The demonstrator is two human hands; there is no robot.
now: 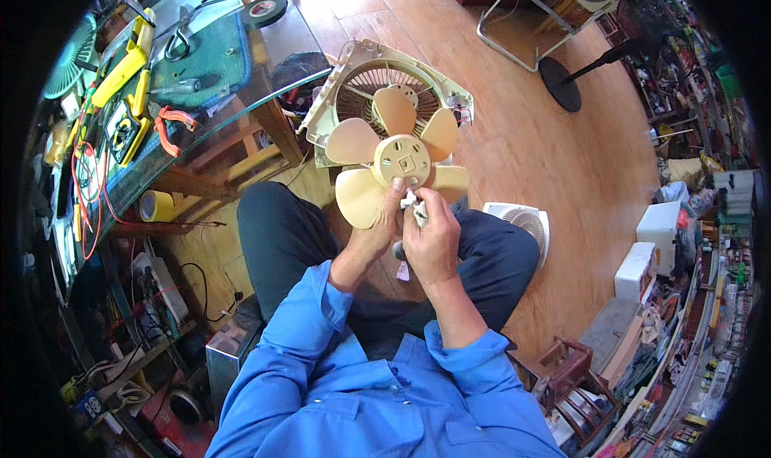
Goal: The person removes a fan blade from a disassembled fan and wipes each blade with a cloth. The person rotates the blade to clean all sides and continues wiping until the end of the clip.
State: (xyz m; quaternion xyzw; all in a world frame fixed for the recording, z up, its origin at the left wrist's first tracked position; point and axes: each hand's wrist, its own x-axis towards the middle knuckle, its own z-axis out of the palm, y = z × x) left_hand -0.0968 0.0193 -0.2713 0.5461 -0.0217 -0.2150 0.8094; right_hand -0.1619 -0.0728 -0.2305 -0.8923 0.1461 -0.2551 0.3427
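A cream plastic fan blade [401,159] with several rounded vanes is held up in front of me, its hub facing up. My left hand [381,227] grips it near the hub, the thumb lying on the lower rim. In my right hand [434,232] a small crumpled white cloth [414,205] is pinched, pressed at the hub's lower edge beside the left thumb. Just beyond the blade, on the floor, lies the cream fan housing [328,105] with its round slotted grille, partly hidden by the vanes.
At left stands a glass-topped table [241,105] bearing orange-handled pliers [172,129], a yellow multimeter [128,129] and black tape [264,11]. A white fan grille [526,223] lies beside my right knee. Cluttered shelves [707,297] line the right side; a black pedestal fan base [560,85] stands far right.
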